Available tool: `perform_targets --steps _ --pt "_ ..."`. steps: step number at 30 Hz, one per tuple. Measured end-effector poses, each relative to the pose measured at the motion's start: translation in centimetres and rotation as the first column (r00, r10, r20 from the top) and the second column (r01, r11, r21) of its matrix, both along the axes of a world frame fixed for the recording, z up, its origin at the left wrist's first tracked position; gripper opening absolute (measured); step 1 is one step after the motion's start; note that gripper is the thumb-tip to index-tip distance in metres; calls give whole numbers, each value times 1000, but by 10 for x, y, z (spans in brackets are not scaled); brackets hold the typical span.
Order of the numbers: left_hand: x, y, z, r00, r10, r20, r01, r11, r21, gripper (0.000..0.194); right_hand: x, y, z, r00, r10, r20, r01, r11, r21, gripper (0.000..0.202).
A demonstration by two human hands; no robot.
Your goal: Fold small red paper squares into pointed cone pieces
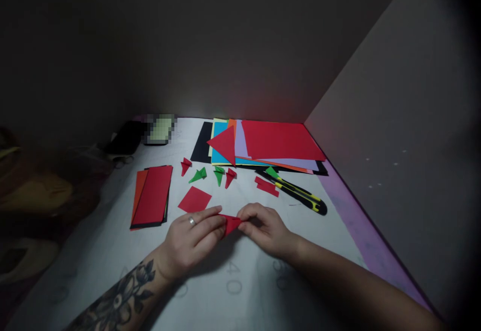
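Red folded paper (231, 225), pinched at its tip by right hand (265, 228), pressed flat under left (197, 236), bare sheet right below.

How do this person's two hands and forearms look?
The left hand wears a silver ring; the left forearm carries a dark floral tattoo with leaves. The right hand shows no ring, the right forearm no tattoo. No sleeves are seen.

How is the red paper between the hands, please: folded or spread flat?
Folded: the red paper tapers toward the right hand, with overlapping edges.
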State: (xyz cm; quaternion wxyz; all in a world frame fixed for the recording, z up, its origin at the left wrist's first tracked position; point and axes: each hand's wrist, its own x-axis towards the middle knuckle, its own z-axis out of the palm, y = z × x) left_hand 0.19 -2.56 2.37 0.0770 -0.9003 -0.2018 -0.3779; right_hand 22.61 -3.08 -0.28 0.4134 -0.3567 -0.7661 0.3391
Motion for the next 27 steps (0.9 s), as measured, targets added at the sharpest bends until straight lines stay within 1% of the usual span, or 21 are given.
perform_targets --steps 4,6,8,10,11,12,13,14,15,16,17,18,19,20,21,22,23,24,27 --pt "2 0 5 999 -31 -12 32 999 40 11 -1 -2 0 999 41 5 -40 995 -89 5" --pt "2 0 7 999 -32 -8 32 998 51 10 -2 -3 1 998 60 -18 -62 987 -148 5" --pt "2 -1 7 999 -39 -3 39 998 49 9 -3 -3 1 995 87 -51 -95 980 -177 6" --pt "2 -1 4 999 -50 17 50 999 -13 10 -4 -2 2 992 104 -74 -115 979 -166 9" --pt "3 -2 2 998 -45 40 49 995 -88 11 -4 -1 2 992 103 -79 -114 983 -145 10" --pt "4 -3 0 997 -22 69 36 980 -197 12 -4 -1 2 993 94 -78 -103 988 -118 10" --pt "5 -4 -3 995 22 96 11 943 -334 12 -4 0 2 995 77 -71 -83 993 -86 11" --pt "7 -5 -5 989 88 116 -20 874 -486 11 -4 1 2 997 55 -61 -58 997 -51 10" --pt "9 -5 -7 977 167 131 -46 771 -635 9 -4 1 2 998 34 -50 -35 999 -11 10" --pt "12 -6 -9 958 250 139 -56 642 -765 7 -4 2 1 999 18 -37 -17 999 30 10" --pt "15 -6 -9 936 323 144 -41 504 -863 6 -4 2 1 1000 6 -22 -5 998 70 10" --pt "17 -6 -9 912 382 150 -5 375 -927 8 -5 2 0 1000 0 -10 1 994 107 10" --pt "20 -6 -8 892 425 155 41 267 -963 11 -5 2 -1 1000 -2 2 2 991 136 11" --pt "22 -5 -7 876 456 157 80 182 -980 15 -5 2 -1 1000 -6 14 3 988 155 12" --pt "23 -5 -6 865 478 154 107 124 -987 18 -5 2 -1 1000 -10 26 5 986 166 14" --pt "24 -4 -5 856 495 147 122 83 -989 21 -4 2 -1 999 -15 35 9 986 168 15" --pt "24 -3 -5 849 509 143 133 57 -989 22 -4 2 -1 999 -18 41 11 986 165 17" --pt "24 -3 -5 843 518 146 146 42 -988 24 -4 1 0 999 -17 42 10 988 157 18" --pt "23 -1 -5 839 521 159 170 28 -985 25 -2 2 2 1000 -7 13 5 994 112 16"
